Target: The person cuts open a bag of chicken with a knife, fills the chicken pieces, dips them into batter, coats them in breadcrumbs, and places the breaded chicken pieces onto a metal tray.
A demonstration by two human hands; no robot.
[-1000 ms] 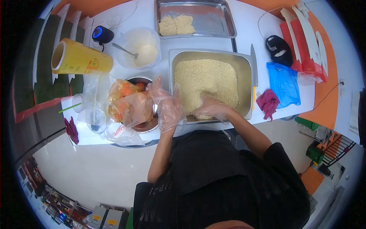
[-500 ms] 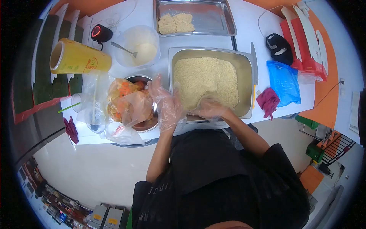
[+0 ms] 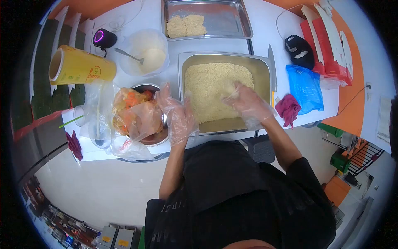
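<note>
A deep steel pan holds a wide bed of pale breadcrumbs. My right hand, in a clear plastic glove, is over the right part of the crumbs. Its fingers are smeared by motion, with a pale crumb-coloured patch at their tips, so its grip cannot be made out. My left hand, gloved too, is raised at the pan's left edge with fingers apart and nothing in it. Just left of it, a plastic bag of orange and pale food rests in a steel bowl.
Behind stand a tub of pale batter with a fork, and a steel tray with crumb-coated pieces. A knife lies along the pan's right side, near a blue bag. A yellow roll is at left.
My right hand has moved from the pan's front edge up and right over the crumbs. My left hand stays raised beside the pan. The whole view has shifted slightly left.
</note>
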